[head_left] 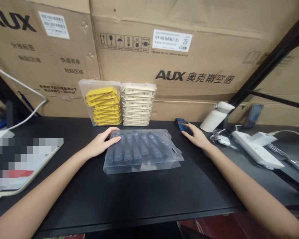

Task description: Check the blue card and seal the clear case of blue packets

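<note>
A clear plastic box [142, 166] lies flat on the black desk, its flapped end open towards the right. Inside it, several dark blue packets [133, 149] stand in a slanted row. My left hand [103, 142] grips the box's left end, thumb on top and fingers at the back edge. Farther back on the right, my right hand [195, 134] has its fingers closed on a small dark blue packet [180, 123] with red marks, which rests on the desk. The fingers partly cover that packet.
Two upright clear boxes stand at the back, one with yellow packets [106, 106], one with cream packets [137, 104]. Right: a white bottle [217, 116], earphones [224, 140] and a power strip [259, 151]. Left: a tablet [22, 172]. Large cartons [129, 66] stand behind the desk.
</note>
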Demonstrator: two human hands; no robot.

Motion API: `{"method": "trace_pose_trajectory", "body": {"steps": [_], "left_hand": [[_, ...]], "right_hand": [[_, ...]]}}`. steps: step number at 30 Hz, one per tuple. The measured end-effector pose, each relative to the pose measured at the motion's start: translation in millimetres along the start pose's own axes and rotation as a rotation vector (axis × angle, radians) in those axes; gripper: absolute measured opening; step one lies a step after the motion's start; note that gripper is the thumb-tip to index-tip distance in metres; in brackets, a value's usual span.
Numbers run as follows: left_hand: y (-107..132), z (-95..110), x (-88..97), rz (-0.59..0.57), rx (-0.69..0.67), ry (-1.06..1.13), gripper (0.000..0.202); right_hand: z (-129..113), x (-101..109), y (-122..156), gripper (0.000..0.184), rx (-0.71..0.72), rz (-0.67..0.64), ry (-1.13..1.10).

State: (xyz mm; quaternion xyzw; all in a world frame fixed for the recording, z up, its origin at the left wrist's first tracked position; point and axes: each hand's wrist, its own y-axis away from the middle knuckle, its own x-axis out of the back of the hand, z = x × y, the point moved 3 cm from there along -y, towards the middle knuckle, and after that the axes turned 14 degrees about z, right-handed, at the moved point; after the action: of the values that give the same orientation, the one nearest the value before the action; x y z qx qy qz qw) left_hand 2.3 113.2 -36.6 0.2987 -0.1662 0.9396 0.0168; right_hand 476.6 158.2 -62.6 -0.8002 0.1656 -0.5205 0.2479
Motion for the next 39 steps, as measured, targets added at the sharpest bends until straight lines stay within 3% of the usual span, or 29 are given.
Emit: {"method": "trace_pose_trajectory", "body": {"steps": [9,16,24,34,37,39], "left_hand": [[0,-1,-0.7,-0.004,0.001,-0.003,0.061],[0,-2,-0.5,-0.009,0.001,-0.001,0.061],[0,-1,-0.2,-0.01,0.018,-0.008,0.062],[0,-2,-0.3,-0.001,0.011,-0.018,0.062],[0,-2,-0.3,-0.002,0.011,-0.016,0.062],[0,-2,-0.3,-0.008,0.016,-0.014,0.062]], "right_hand": [[-10,3,2,0.07,0.029,-0.15,0.011],[-18,14,1,0.047,0.076,-0.137,0.008],[-23,20,1,0.039,0.05,-0.155,-0.087],[-37,29,3,0.038,-0.028,-0.13,-0.153],[-40,25,6,0.037,-0.064,-0.056,-0.194],[-42,20,7,0.035,-0.013,0.011,-0.18]]}}
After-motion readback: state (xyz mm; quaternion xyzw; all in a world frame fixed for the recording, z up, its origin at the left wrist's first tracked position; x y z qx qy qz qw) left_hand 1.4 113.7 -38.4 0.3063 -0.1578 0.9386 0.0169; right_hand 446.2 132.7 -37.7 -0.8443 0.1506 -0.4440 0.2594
